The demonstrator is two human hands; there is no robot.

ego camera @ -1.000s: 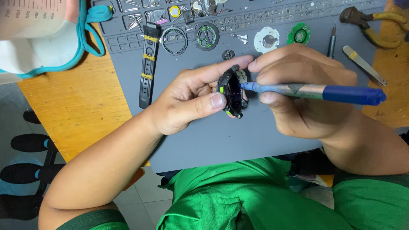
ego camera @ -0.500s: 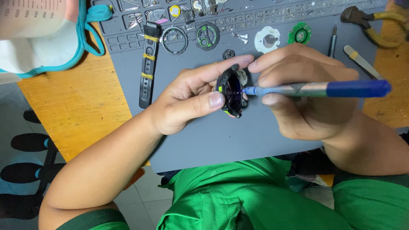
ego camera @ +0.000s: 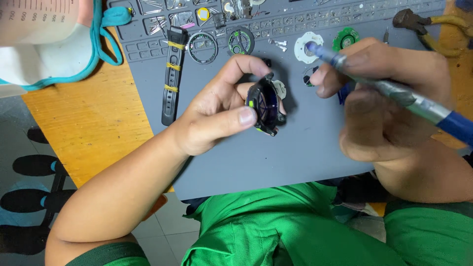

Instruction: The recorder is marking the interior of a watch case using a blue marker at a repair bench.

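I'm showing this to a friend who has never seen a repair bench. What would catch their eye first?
The left hand at the centre pinches a black watch case with green accents above the grey mat. The right hand holds a blue-handled tool, tip pointing up-left toward a white ring. A black strap with yellow bands lies at upper left.

- Blue-handled tool (ego camera: 394, 93): motion-blurred; handle end cut off by the right edge; tip type unreadable.
- Black watch case (ego camera: 265, 104): far side covered by the left hand (ego camera: 217, 116); interior detail too dim to tell.
- Small round part (ego camera: 280, 88) behind the case: mostly hidden.
- Right hand (ego camera: 389, 103): blurred; hides a dark piece (ego camera: 310, 78) on the grey mat (ego camera: 276, 162).
- Pliers (ego camera: 423, 23): handles run off the right edge.
- Top-row tray parts (ego camera: 207, 12): cropped, too small to identify.
- Beaker (ego camera: 39, 19): cut off at the top left.
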